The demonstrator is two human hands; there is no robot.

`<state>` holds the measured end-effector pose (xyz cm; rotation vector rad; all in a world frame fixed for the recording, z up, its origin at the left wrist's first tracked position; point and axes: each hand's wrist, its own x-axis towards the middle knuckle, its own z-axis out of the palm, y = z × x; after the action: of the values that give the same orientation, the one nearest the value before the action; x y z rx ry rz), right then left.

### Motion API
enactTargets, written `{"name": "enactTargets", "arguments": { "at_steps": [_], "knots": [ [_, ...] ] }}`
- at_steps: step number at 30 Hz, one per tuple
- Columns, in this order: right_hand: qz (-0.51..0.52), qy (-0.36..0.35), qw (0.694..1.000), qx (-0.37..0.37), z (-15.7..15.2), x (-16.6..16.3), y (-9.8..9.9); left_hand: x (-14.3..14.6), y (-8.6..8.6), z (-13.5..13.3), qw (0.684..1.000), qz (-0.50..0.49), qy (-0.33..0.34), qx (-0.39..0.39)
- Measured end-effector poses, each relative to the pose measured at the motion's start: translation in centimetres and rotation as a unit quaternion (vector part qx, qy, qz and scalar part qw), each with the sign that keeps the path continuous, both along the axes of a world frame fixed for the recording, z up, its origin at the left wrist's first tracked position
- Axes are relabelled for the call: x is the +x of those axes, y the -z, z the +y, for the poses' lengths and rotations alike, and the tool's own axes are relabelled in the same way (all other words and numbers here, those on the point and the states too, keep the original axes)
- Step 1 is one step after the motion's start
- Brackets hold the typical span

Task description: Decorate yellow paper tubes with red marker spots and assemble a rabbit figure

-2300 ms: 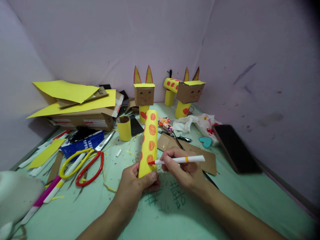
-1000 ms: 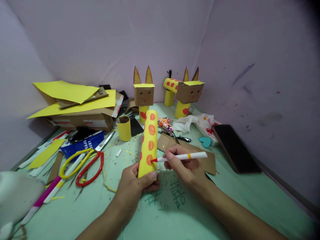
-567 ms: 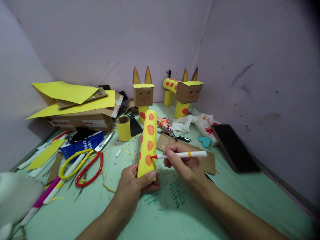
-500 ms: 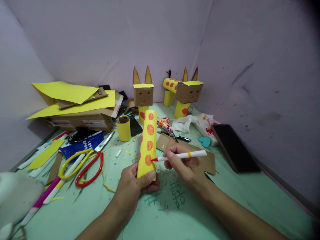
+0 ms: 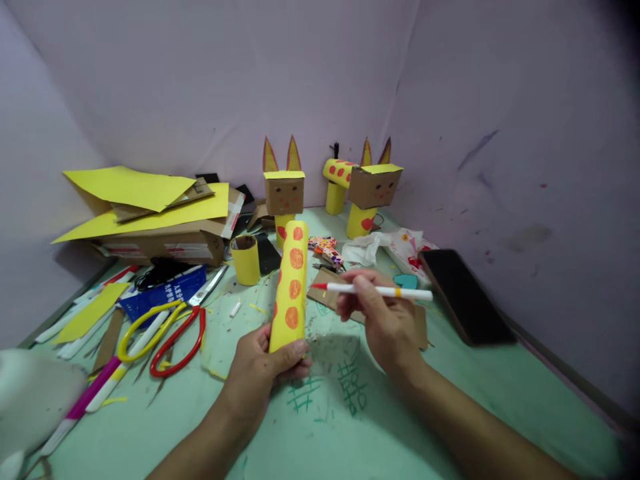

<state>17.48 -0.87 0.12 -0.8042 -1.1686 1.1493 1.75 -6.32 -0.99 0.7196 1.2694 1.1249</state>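
Observation:
My left hand (image 5: 260, 373) is closed round the lower end of a yellow paper tube (image 5: 290, 287) marked with orange dots, holding it tilted up over the green table (image 5: 350, 427). My right hand (image 5: 380, 320) pinches a white marker with a red tip (image 5: 375, 291), held level a little to the right of the tube, with the tip clear of it. Behind stand two cardboard-headed figures, one (image 5: 283, 190) with pointed ears and another (image 5: 373, 190) on yellow tube legs.
Red and yellow scissors (image 5: 170, 330) and several markers lie at left near a blue packet (image 5: 165, 293). A cardboard box with yellow paper (image 5: 150, 220) sits back left. A short yellow tube (image 5: 245, 259), a cardboard piece (image 5: 325, 293), a plastic bag (image 5: 400, 243) and a dark phone (image 5: 463, 297) surround the hands.
The marker tip has lifted off the tube and moved up and right. The tube has shifted slightly left in my left hand.

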Motion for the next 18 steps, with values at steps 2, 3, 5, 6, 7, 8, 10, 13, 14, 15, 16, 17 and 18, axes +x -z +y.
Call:
{"name": "enactTargets", "arguments": {
  "at_steps": [2,3,5,6,7,8,10,13,14,15,16,17,18],
  "knots": [
    [0.065,0.043,0.996,-0.04,0.8,0.3,-0.4,-0.6,-0.6,0.1,0.998,0.064,0.0,0.024],
    [0.088,0.057,0.993,-0.058,1.2,0.4,-0.6,-0.9,-0.9,0.2,0.995,0.096,0.001,0.035],
    [0.12,0.065,0.987,-0.087,2.0,0.7,-0.6,-1.5,-1.6,0.2,0.99,0.13,0.0,0.047],
    [0.13,0.062,0.985,-0.099,2.3,0.9,-0.5,-1.7,-1.9,0.2,0.99,0.131,-0.001,0.051],
    [0.137,0.059,0.983,-0.108,2.6,0.9,-0.4,-2.0,-2.2,0.2,0.99,0.126,-0.001,0.057],
    [0.142,0.057,0.982,-0.111,2.8,1.0,-0.3,-2.1,-2.3,0.2,0.991,0.121,-0.002,0.063],
    [0.152,0.054,0.981,-0.107,3.1,1.0,-0.2,-2.4,-2.5,0.2,0.991,0.118,-0.004,0.069],
    [0.173,0.052,0.979,-0.09,3.1,0.9,-0.4,-2.6,-2.5,0.3,0.995,0.073,-0.006,0.063],
    [0.173,0.048,0.98,-0.085,3.0,1.0,-0.6,-2.6,-2.5,0.3,0.997,0.052,-0.007,0.056],
    [0.164,0.042,0.982,-0.078,2.8,1.1,-0.8,-2.5,-2.5,0.2,0.998,0.034,-0.006,0.047],
    [0.148,0.036,0.986,-0.067,2.5,1.1,-1.0,-2.3,-2.4,0.2,0.999,0.02,-0.004,0.037],
    [0.122,0.032,0.991,-0.051,2.2,1.2,-1.3,-2.1,-2.3,0.1,1.0,0.01,0.002,0.026],
    [0.087,0.033,0.995,-0.03,1.8,1.3,-1.4,-1.8,-2.2,-0.1,1.0,-0.001,0.011,0.014]
  ]
}}
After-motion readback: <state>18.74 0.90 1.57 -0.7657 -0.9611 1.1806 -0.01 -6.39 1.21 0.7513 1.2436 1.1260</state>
